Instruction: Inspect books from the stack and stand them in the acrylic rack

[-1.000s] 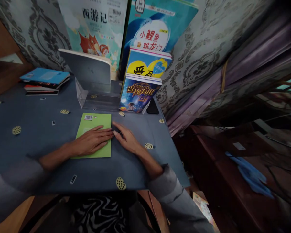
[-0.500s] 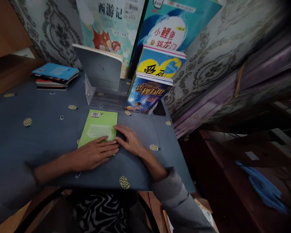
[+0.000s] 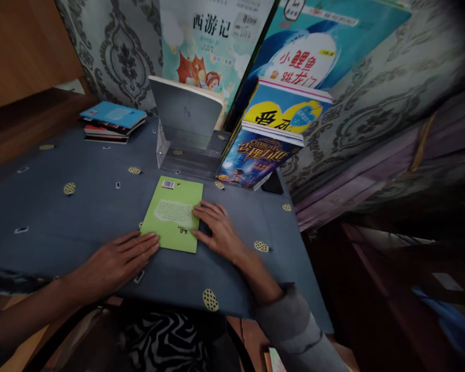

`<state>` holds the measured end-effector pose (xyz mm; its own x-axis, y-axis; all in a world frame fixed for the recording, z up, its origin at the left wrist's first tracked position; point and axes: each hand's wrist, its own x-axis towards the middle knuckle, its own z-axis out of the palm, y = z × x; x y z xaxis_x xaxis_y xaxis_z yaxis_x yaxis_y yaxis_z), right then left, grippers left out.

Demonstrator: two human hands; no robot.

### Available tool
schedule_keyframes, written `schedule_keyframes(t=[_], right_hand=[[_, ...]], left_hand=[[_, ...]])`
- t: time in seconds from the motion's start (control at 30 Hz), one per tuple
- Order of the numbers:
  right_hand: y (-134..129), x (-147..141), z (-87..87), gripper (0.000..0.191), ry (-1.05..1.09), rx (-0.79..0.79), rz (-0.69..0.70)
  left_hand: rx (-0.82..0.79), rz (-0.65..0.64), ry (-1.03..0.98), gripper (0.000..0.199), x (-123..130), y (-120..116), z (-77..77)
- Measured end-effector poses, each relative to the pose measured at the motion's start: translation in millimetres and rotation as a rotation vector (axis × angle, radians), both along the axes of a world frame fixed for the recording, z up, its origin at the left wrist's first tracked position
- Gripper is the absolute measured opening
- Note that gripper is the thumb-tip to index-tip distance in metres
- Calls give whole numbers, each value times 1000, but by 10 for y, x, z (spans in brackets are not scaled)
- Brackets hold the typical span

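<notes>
A thin green book (image 3: 172, 206) lies flat on the table with a barcode at its top left, a pale text block and a small dark print lower down. My left hand (image 3: 118, 263) rests at its lower left corner, fingers stretched out, the tips touching the cover. At the right edge of the book is my right hand (image 3: 222, 232), fingers apart and lightly bent, the tips on the cover's edge. Neither hand grips the book.
Behind the book stands a clear acrylic holder (image 3: 188, 161) with a grey-backed book (image 3: 186, 111) leaning in it. Upright children's books (image 3: 256, 160) stand to its right, a black phone (image 3: 273, 183) beside them. Stacked books (image 3: 114, 114) lie at the back left of the patterned tablecloth (image 3: 93, 212).
My left hand has slid left off the middle of the green book to its lower left corner, uncovering the lower cover. My right hand stays by the right edge. The view has shifted left.
</notes>
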<state>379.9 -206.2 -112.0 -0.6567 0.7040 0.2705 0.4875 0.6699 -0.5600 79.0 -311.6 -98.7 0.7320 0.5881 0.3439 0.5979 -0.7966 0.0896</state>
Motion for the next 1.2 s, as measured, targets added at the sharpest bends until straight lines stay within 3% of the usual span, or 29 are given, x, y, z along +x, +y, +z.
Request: schedule_keyframes(t=[0.07,0.17,0.3,0.43,0.6,0.73,0.87,1.07,1.2], right_hand=[[-117,-196,104,40,-31,-15,92],[-309,-583,231,40,-43,-76,340],[-298,-967,237,47,-122,-59,438],[111,-1050,131,45,-195,-2,358],[678,-867,50,48,-235,29,139],[806,-603,3,50,-233,20,-1],[658,-431,-33,53,-201,50,-39],[170,-275,52,60,-195,-14,70],[-191,-140,113,63,-167,-57,98]], left_hand=[[57,63,-26,62,-78,-57,0],[119,114,-36,48,-119,-96,1],[153,130,-4,42,-134,-92,0],[101,105,-20,58,-168,-69,-46],[128,102,-101,66,-143,-42,-54],[115,115,-74,66,-140,-12,-72],[83,147,-69,64,-164,29,-174],[-174,-26,85,97,-93,-137,-151],[-254,-93,138,93,-63,-317,-210]])
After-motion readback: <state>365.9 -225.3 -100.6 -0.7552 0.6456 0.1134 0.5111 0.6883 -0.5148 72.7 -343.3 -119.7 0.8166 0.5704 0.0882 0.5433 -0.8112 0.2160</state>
